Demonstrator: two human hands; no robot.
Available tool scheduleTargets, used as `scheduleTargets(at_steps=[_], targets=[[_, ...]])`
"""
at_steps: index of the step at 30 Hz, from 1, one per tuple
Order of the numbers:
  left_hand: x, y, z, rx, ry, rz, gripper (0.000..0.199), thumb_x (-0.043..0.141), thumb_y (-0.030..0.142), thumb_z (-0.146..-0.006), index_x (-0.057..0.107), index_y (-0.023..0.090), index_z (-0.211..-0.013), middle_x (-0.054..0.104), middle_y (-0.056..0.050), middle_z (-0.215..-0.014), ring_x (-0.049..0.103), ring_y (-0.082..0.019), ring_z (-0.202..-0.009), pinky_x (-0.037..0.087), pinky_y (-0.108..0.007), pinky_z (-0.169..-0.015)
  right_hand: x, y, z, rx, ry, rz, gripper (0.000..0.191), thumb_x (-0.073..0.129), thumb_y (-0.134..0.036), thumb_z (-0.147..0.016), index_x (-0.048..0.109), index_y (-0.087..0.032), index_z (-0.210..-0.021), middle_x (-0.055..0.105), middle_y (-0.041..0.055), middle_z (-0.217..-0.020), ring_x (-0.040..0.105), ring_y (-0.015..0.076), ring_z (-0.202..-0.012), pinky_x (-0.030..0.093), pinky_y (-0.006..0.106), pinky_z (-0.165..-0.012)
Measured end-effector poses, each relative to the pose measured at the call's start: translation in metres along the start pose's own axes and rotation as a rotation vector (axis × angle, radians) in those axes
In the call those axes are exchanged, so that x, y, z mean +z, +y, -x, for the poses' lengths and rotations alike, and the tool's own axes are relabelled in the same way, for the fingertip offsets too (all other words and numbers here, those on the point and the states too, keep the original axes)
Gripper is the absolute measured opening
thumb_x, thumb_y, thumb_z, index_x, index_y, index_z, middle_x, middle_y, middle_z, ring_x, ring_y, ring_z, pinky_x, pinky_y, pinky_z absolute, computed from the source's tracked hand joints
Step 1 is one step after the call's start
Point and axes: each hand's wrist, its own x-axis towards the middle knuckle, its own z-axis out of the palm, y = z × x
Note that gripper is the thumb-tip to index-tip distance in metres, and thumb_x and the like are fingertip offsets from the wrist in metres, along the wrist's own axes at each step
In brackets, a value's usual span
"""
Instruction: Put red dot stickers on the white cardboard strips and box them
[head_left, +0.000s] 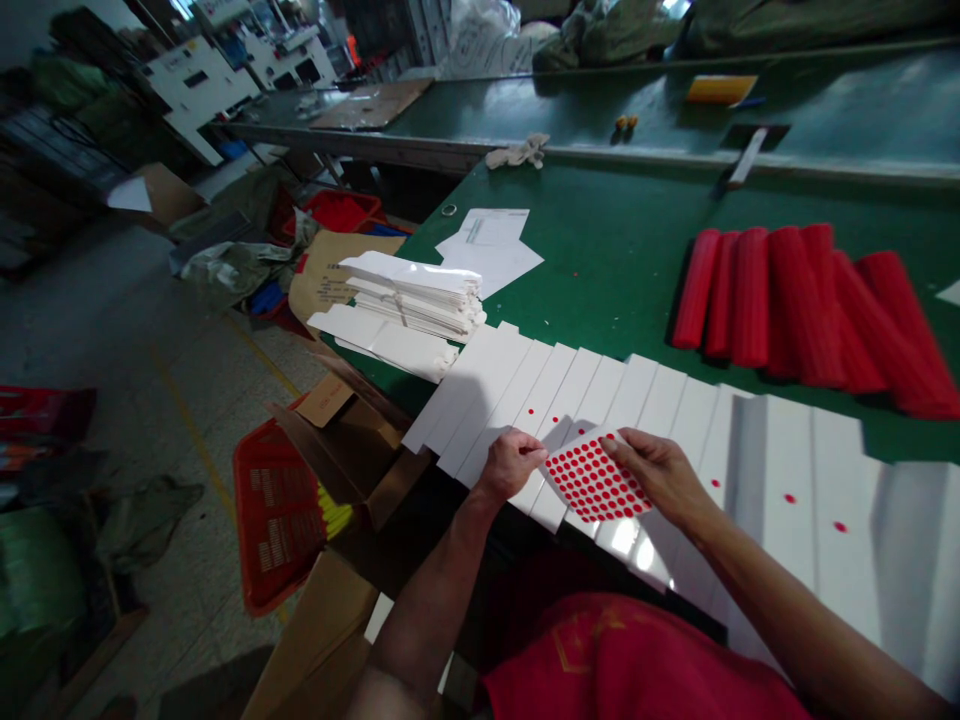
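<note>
Basket (247,505) in orange plastic stands on the floor at the left, with an open cardboard box (335,428) just beside it. Next, on the green worktop (615,260), lies a stack of white pieces (412,297). To its right begins a row of white strips (459,395), laid overlapping along the near edge; the leftmost ones show no dot, while several farther right carry a single red dot (531,411).

Above this row, the left hand (511,462) has thumb and forefinger pinched together at the left corner of the sticker sheet (596,478); whether a loose dot sits between them, I cannot tell. The sheet, covered in red dots, is tilted between the two hands. The right hand (656,470) grips its right-hand edge, thumb on top. Beyond, red bundles (787,300) lie side by side.

The step in hand looks like peeling a dot. The next move seems to call for a clean lift by the left fingertips, the sheet held steady, then careful placing on an undotted strip.
</note>
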Motion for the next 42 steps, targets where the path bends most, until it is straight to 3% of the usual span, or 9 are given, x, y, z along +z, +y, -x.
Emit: scheduleTargets(at_steps=[5,12,18,23,28,32,36,39,42], targets=[[-0.008,0.003,-0.003,-0.003,0.024,-0.004,0.005,0.065,0.015,-0.073,0.07,0.013,-0.072,0.066,-0.002,-0.073,0.06,-0.012,-0.07,0.046,-0.024,-0.067,0.002,-0.001,-0.003,0.008,0.002,0.039,0.049,0.07,-0.066,-0.07,0.055,-0.02,-0.065,0.055,0.0005,-0.053,0.05,0.0149,-0.045,0.037,0.024,-0.04],[-0.02,-0.003,-0.033,0.005,0.371,-0.45,0.008,0.064,0.018,-0.08,0.068,0.018,-0.073,0.069,-0.005,-0.088,0.058,-0.02,-0.091,0.042,-0.033,-0.084,0.006,0.003,-0.008,0.024,-0.017,0.021,0.047,0.071,-0.063,-0.071,0.054,-0.02,-0.067,0.052,-0.0012,-0.053,0.045,0.0123,-0.044,0.035,0.023,-0.042],[-0.021,-0.009,-0.048,-0.084,0.421,-0.597,0.007,0.062,0.02,-0.083,0.068,0.021,-0.081,0.066,-0.007,-0.096,0.055,-0.023,-0.098,0.038,-0.033,-0.079,0.006,0.005,-0.011,0.038,-0.009,0.033,0.046,0.072,-0.062,-0.07,0.056,-0.019,-0.069,0.048,-0.0025,-0.052,0.042,0.0114,-0.044,0.032,0.023,-0.042],[-0.019,-0.013,-0.047,-0.051,0.436,-0.614,0.002,0.064,0.022,-0.083,0.066,0.021,-0.083,0.066,-0.006,-0.098,0.054,-0.023,-0.1,0.036,-0.034,-0.08,0.006,0.005,-0.013,0.033,-0.025,0.023,0.044,0.072,-0.06,-0.072,0.057,-0.018,-0.071,0.05,-0.0022,-0.054,0.043,0.0111,-0.044,0.032,0.022,-0.042],[-0.021,-0.009,-0.039,-0.075,0.596,-0.667,0.027,0.07,0.031,-0.078,0.064,0.018,-0.101,0.064,-0.009,-0.105,0.053,-0.027,-0.106,0.037,-0.037,-0.084,0.009,0.0,-0.013,0.021,-0.009,0.017,0.047,0.069,-0.064,-0.073,0.058,-0.018,-0.072,0.053,-0.001,-0.055,0.046,0.0121,-0.045,0.034,0.022,-0.042],[-0.026,-0.003,-0.025,0.032,0.394,-0.508,0.013,0.061,0.026,-0.085,0.069,0.019,-0.077,0.067,-0.006,-0.088,0.059,-0.02,-0.092,0.042,-0.033,-0.085,0.012,-0.006,-0.014,0.022,-0.001,0.005,0.048,0.069,-0.065,-0.073,0.059,-0.019,-0.072,0.053,-0.0014,-0.056,0.047,0.0123,-0.046,0.036,0.023,-0.043],[-0.028,-0.002,-0.009,0.099,0.16,-0.158,0.009,0.064,0.018,-0.079,0.072,0.018,-0.075,0.069,-0.004,-0.081,0.063,-0.015,-0.083,0.048,-0.026,-0.079,0.013,-0.006,-0.017,0.014,0.007,0.004,0.047,0.07,-0.064,-0.073,0.058,-0.019,-0.071,0.051,-0.0022,-0.055,0.046,0.0113,-0.046,0.035,0.022,-0.043],[-0.025,-0.005,0.002,-0.028,0.105,0.047,0.017,0.066,0.022,-0.077,0.072,0.015,-0.091,0.07,-0.005,-0.084,0.065,-0.014,-0.079,0.051,-0.026,-0.076,0.013,-0.002,-0.019,0.01,0.011,-0.011,0.046,0.071,-0.062,-0.074,0.057,-0.018,-0.07,0.051,-0.0025,-0.055,0.045,0.0107,-0.046,0.034,0.021,-0.042],[-0.017,-0.006,0.009,-0.186,0.032,0.257,0.057,0.073,0.027,-0.071,0.059,0.01,-0.123,0.069,-0.003,-0.081,0.065,-0.014,-0.075,0.052,-0.027,-0.075,0.016,-0.002,-0.02,0.005,0.018,-0.013,0.046,0.073,-0.061,-0.072,0.058,-0.018,-0.069,0.05,-0.0024,-0.054,0.045,0.0106,-0.046,0.033,0.021,-0.042]])
